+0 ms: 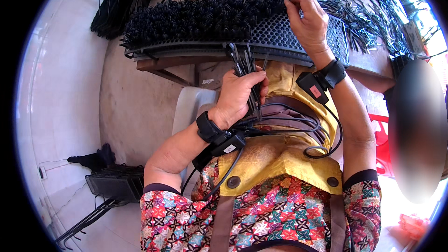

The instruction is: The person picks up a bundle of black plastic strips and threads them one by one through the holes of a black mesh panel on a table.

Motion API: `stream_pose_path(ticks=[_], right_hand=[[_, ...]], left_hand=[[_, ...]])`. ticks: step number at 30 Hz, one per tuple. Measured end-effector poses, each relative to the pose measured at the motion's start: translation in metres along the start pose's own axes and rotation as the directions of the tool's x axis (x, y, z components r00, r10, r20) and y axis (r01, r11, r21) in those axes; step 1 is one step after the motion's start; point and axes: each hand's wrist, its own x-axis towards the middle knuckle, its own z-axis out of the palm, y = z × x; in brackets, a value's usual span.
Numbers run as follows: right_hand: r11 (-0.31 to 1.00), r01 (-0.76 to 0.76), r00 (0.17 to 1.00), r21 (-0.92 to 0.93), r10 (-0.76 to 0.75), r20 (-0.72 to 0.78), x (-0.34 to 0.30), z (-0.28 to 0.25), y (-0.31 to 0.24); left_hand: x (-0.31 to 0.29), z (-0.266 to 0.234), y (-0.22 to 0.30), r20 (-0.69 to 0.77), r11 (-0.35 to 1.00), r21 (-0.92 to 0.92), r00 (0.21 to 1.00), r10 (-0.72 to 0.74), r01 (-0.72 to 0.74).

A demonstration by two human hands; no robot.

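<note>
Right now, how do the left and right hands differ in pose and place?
The left hand is closed around a bundle of thin dark pieces; the right hand has thumb and fingertips close together, too small to tell if they pinch anything.
The left hand is at the near side of the perforated tray; the right hand reaches over it, beside the packed pieces.
Both wear black wrist straps.
</note>
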Motion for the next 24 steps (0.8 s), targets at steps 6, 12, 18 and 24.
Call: stream_pose_path(ticks=[6,12,18,24], right_hand=[[0.959,0.284,0.947,-0.006,-0.279,0.158,0.0,0.011,0.005],[0.979,0.16,0.863,-0.127,-0.076,0.499,0.003,0.007,-0.01],[0.992,0.089,0.888,-0.094,-0.037,0.459,0.004,0.013,0.005],[0.963,-0.269,0.858,0.029,0.226,0.461,-0.007,0.0,-0.011]], left_hand=[[0.0,0.0,0.001,0.021,1.0,0.022,1.0,-0.011,0.01],[0.0,-0.001,0.001,0.004,1.0,-0.004,1.0,-0.011,0.011],[0.004,-0.003,0.0,0.046,0.999,0.048,0.999,0.005,-0.008],[0.004,-0.003,0.001,0.01,1.0,0.0,1.0,-0.008,0.008]])
